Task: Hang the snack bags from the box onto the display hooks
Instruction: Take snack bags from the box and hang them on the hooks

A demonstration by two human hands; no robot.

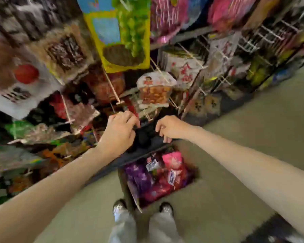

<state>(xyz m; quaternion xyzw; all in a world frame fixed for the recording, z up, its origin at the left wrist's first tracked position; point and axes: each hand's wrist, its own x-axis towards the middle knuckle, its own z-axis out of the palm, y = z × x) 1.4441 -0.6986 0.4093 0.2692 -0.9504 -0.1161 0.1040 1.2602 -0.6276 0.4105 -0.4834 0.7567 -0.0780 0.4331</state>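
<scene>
Two hands: the left hand (120, 128) and the right hand (167, 128). One box (193, 185) lies just below them, holding two kinds of snack bags, purple bags (139, 174) and pink bags (173, 161); blur hides their exact number. Two shoes (118, 206) show.

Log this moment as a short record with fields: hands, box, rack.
left hand: at a low hook, fingers curled; hold unclear through blur
right hand: beside it, fingers loosely curled, holding nothing visible
box: on the floor by the feet, pink and purple bags inside
rack: wire hooks, many hung with bags
</scene>
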